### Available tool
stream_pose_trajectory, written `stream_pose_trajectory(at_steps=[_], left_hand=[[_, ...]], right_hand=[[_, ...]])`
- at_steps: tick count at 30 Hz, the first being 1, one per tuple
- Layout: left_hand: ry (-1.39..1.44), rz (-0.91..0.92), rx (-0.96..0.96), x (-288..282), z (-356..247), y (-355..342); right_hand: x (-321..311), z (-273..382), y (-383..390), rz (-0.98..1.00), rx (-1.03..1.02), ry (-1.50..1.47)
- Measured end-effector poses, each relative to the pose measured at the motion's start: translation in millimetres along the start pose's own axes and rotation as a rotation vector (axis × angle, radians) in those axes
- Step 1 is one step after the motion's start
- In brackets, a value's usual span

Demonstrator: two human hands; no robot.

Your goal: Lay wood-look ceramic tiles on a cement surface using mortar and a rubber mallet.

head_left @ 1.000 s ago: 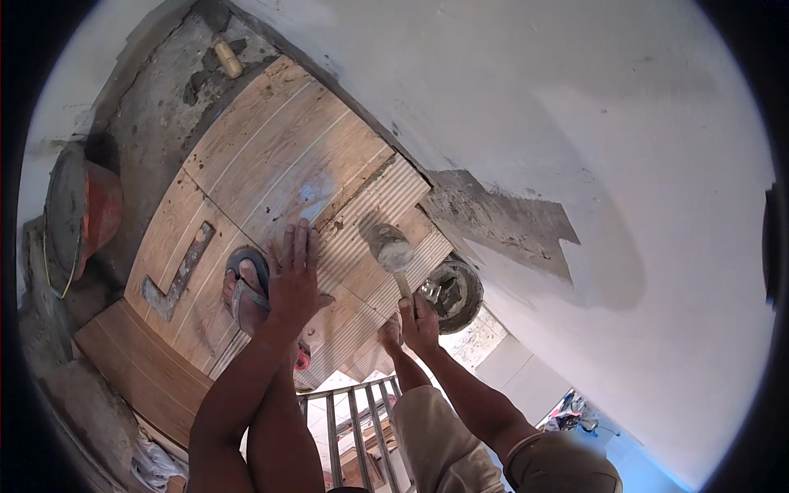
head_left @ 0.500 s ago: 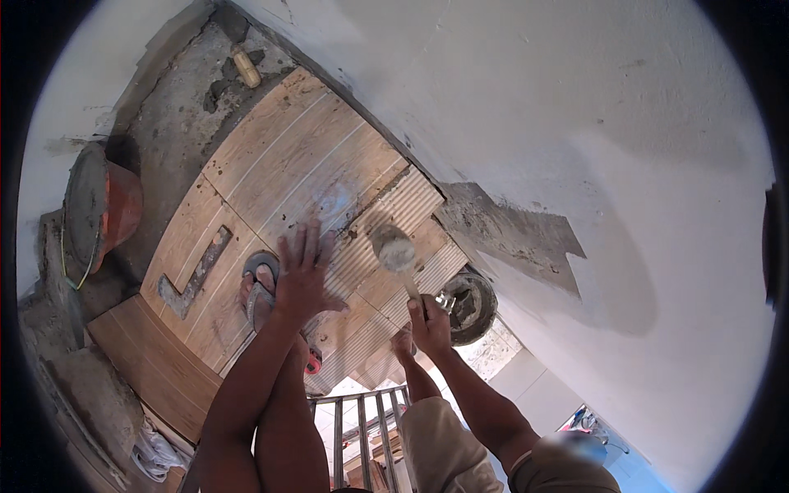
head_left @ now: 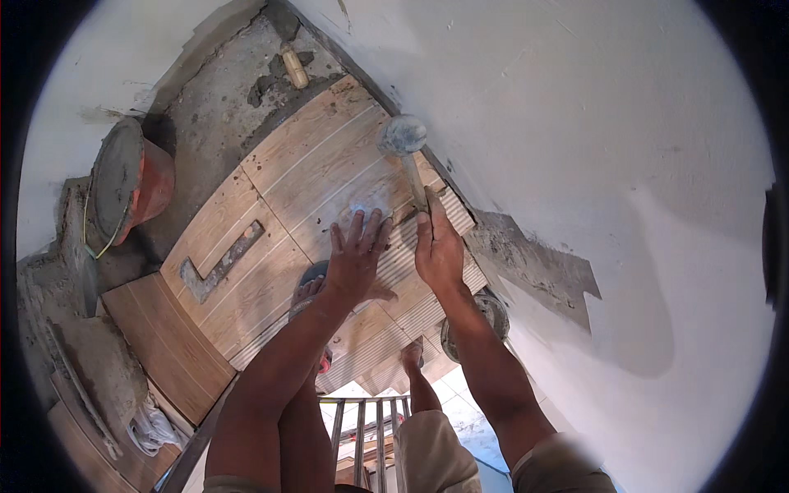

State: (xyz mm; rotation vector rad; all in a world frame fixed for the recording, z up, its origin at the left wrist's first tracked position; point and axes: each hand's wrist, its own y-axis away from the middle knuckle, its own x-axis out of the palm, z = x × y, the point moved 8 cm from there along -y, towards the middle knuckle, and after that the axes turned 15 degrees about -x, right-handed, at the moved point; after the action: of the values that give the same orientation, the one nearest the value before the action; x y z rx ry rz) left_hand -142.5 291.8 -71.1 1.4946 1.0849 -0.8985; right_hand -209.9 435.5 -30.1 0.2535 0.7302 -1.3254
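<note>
My right hand point(head_left: 440, 251) is closed round the handle of a rubber mallet point(head_left: 403, 135). The grey mallet head is over the far right part of the wood-look floor tiles point(head_left: 283, 164), close to the wall; I cannot tell if it touches them. Spread out to the left of it, my left hand point(head_left: 355, 261) is palm down with nothing held. Its fingertips reach the edge of the smooth tiles, beside a pale bluish smear. Ribbed step tiles point(head_left: 419, 238) lie partly under both hands.
An L-shaped metal square point(head_left: 230, 259) lies on the tiles at left. Beyond it stands an orange bucket point(head_left: 156, 185) of grey mortar. A yellowish bottle-like object point(head_left: 294, 67) rests on rough concrete. Below my right forearm sits a dark round bucket point(head_left: 491, 316). Metal bars point(head_left: 360, 435) stand near my legs.
The mallet has moved away from me, from above the ribbed steps to the far tiles by the wall. My left hand has shifted right, still spread. The whole view has shifted a little.
</note>
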Motion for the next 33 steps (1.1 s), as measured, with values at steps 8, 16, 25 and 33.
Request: stream_pose_trajectory(at_steps=[8,16,25,33], left_hand=[[-0.137,0.046,-0.004,0,-4,-9],[0.138,-0.068,-0.073,4,51,-50],[0.043,0.159,-0.419,-39,51,-99],[-0.010,0.234,-0.433,-41,57,-95]], right_hand=[[15,-23,6,-0.008,0.017,-0.011],[15,17,-23,0.055,0.073,-0.104],[15,1,-41,-0.092,-0.237,-0.056],[26,-3,-49,-0.090,-0.155,-0.001]])
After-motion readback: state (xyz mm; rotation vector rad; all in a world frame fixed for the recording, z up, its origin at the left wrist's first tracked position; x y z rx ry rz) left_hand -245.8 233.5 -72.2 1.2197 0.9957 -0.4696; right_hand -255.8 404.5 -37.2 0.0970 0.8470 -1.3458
